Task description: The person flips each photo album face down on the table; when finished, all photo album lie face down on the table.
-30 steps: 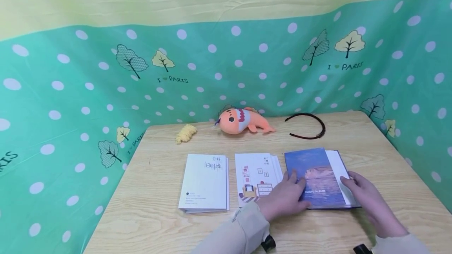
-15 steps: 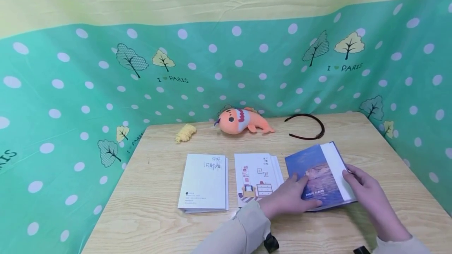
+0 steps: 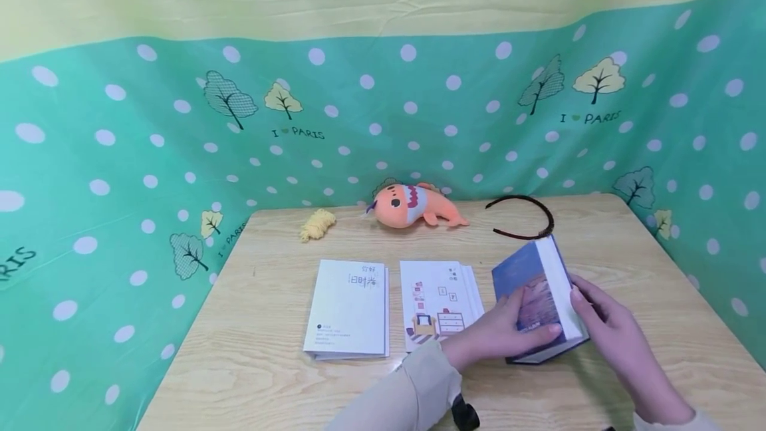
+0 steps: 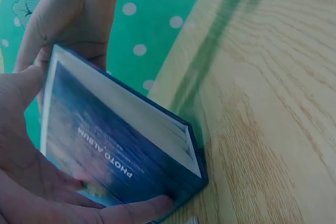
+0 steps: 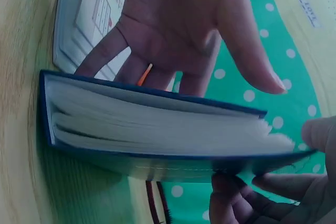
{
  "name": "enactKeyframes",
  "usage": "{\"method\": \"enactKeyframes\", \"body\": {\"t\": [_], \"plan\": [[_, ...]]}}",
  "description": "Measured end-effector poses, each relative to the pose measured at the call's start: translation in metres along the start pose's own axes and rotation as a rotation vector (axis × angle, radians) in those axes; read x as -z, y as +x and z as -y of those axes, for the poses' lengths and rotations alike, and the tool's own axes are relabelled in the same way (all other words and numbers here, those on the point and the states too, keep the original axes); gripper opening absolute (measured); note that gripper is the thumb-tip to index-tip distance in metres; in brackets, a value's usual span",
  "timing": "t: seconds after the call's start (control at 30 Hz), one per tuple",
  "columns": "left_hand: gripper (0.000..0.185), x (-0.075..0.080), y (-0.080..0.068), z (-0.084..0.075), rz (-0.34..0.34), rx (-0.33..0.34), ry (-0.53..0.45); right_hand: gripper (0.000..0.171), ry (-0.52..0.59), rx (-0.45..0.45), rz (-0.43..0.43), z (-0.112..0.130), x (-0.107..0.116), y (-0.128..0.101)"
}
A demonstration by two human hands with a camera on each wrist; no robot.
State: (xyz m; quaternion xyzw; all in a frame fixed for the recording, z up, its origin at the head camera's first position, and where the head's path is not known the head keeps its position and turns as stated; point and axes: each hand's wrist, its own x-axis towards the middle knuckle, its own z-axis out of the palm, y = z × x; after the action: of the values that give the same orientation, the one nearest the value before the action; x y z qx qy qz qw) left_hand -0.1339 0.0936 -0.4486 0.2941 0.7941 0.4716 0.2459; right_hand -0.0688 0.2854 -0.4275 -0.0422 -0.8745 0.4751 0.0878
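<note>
Tilted up since before, photo album (image 3: 538,301) stands gripped between both hands.

The photo album (image 3: 532,298) between the hands has a blue cover with a pinkish cloud picture and white lettering, a dark blue edge and white page edges. Left of the hands lie a plain white booklet (image 3: 350,308) with dark print and a white booklet (image 3: 437,301) with small red and yellow drawings. Beyond them are an orange plush fish (image 3: 413,207), a yellow yarn bundle (image 3: 317,224) and a black headband (image 3: 523,217). The counter (image 3: 257,351) is pale wood grain; the backdrop (image 3: 120,151) is green with white dots and trees.
</note>
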Motion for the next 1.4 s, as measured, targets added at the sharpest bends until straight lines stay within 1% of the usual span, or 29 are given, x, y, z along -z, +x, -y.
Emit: {"method": "enactKeyframes", "body": {"t": [0.1, 0.2, 0.23, 0.27, 0.33, 0.4, 0.47, 0.53, 0.57, 0.63, 0.8, 0.9, 0.97, 1.03, 1.1, 1.17, 1.2, 1.3, 1.37, 1.4], "plan": [[0.081, 0.0, 0.003, -0.002, 0.021, -0.052, -0.158, 0.048, 0.018, 0.051, 0.0, 0.006, -0.002, -0.003], [0.08, 0.001, 0.004, -0.005, 0.046, -0.039, -0.296, 0.044, 0.056, 0.087, 0.024, 0.01, -0.005, -0.005], [0.079, 0.001, 0.004, -0.005, 0.055, -0.022, -0.345, 0.044, 0.07, 0.094, 0.037, 0.012, -0.006, -0.006], [0.079, 0.001, 0.003, -0.006, 0.058, 0.013, -0.377, 0.043, 0.082, 0.107, 0.049, 0.014, -0.007, -0.007], [0.076, 0.002, 0.002, -0.006, 0.049, 0.072, -0.433, 0.041, 0.084, 0.129, 0.067, 0.016, -0.009, -0.007], [0.072, 0.001, 0.002, -0.007, 0.035, 0.112, -0.486, 0.039, 0.075, 0.164, 0.076, 0.018, -0.012, -0.008], [0.069, 0.001, 0.003, -0.007, 0.016, 0.135, -0.522, 0.037, 0.073, 0.197, 0.079, 0.019, -0.014, -0.008], [0.068, 0.002, 0.003, -0.007, -0.004, 0.144, -0.548, 0.036, 0.085, 0.217, 0.09, 0.019, -0.016, -0.008], [0.069, 0.002, 0.003, -0.007, -0.016, 0.145, -0.548, 0.036, 0.095, 0.221, 0.099, 0.018, -0.017, -0.008], [0.07, 0.003, 0.002, -0.007, -0.026, 0.133, -0.589, 0.036, 0.12, 0.207, 0.124, 0.017, -0.018, -0.007], [0.061, 0.006, -0.002, -0.003, -0.06, 0.114, -0.698, 0.039, 0.163, 0.099, 0.216, 0.009, -0.017, -0.006], [0.052, 0.005, -0.003, 0.001, -0.11, 0.114, -0.711, 0.038, 0.158, 0.061, 0.232, 0.003, -0.017, -0.006], [0.049, 0.004, -0.004, 0.004, -0.136, 0.1, -0.719, 0.037, 0.117, 0.041, 0.22, -0.002, -0.018, -0.006], [0.049, 0.001, -0.004, 0.007, -0.173, 0.088, -0.699, 0.04, 0.067, 0.025, 0.208, -0.006, -0.018, -0.006], [0.05, -0.001, -0.004, 0.009, -0.213, 0.089, -0.666, 0.047, 0.027, -0.009, 0.214, -0.011, -0.018, -0.006], [0.053, -0.003, -0.004, 0.01, -0.248, 0.09, -0.618, 0.058, 0.01, -0.043, 0.242, -0.016, -0.017, -0.007], [0.055, -0.003, -0.004, 0.011, -0.268, 0.094, -0.58, 0.064, 0.011, -0.044, 0.262, -0.018, -0.017, -0.007], [0.068, -0.005, -0.003, 0.012, -0.303, 0.096, -0.515, 0.08, -0.024, -0.011, 0.322, -0.027, -0.017, -0.009], [0.081, -0.005, -0.003, 0.014, -0.324, 0.102, -0.471, 0.09, -0.057, 0.05, 0.347, -0.034, -0.017, -0.011], [0.088, -0.005, -0.003, 0.014, -0.333, 0.112, -0.432, 0.093, -0.063, 0.085, 0.354, -0.036, -0.017, -0.011]]}}
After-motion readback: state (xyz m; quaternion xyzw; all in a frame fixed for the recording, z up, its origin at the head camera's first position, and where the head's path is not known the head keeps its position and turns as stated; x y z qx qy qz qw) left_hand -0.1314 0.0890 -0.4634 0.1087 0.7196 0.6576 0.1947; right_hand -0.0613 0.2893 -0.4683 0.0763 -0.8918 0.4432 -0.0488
